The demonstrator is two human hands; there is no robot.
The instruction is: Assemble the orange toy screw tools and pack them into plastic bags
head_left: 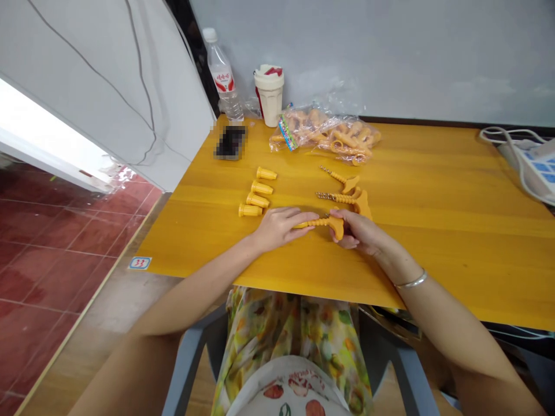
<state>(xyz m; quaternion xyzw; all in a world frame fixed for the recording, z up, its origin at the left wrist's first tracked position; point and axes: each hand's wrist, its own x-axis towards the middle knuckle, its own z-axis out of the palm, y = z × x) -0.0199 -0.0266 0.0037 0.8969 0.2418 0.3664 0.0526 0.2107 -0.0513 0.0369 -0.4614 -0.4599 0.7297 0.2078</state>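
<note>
My right hand (353,228) pinches the curved plastic handle of a yellow corkscrew (323,222), which lies level just above the table's front part. At its other end, my left hand (280,227) has its fingers closed around the tip of the ribbed shaft; those fingers hide the tip. Beyond my right hand lie more yellow corkscrews (347,198), their metal spirals pointing left. Several tapered yellow sleeves (257,200) rest in a column to the upper left of my left hand, wide ends to the left.
Toward the back of the yellow wooden table (433,231) lies a clear bag of orange-yellow plastic parts (329,133). A water bottle (225,81), a lidded cup (271,95) and a blurred phone (230,143) stand or lie back left. A white cable (515,156) runs at right.
</note>
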